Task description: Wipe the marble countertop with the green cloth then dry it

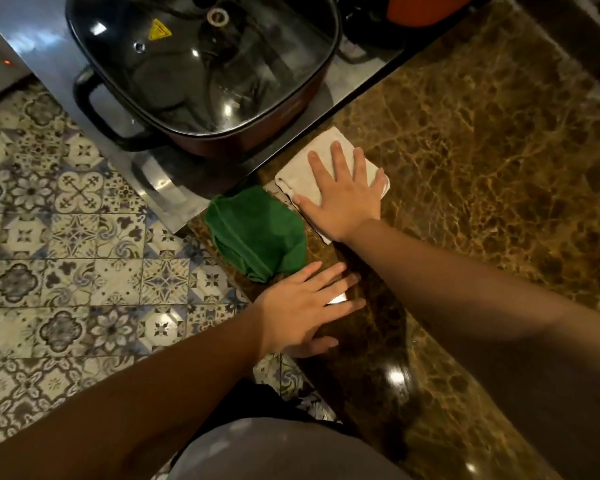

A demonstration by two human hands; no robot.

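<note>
The brown marble countertop [482, 161] fills the right side of the head view. A crumpled green cloth [253, 233] lies near its front edge, with no hand on it. Just beyond it lies a folded white cloth [300, 171]. My right hand [343, 192] presses flat on that white cloth with the fingers spread. My left hand [302, 306] rests flat on the counter's front edge, fingers apart, just below the green cloth and holding nothing.
A dark red square pot with a glass lid [201, 67] sits on a steel surface [167, 188] left of the marble. An orange vessel [426, 8] stands at the top. Patterned floor tiles [66, 237] lie below the counter edge.
</note>
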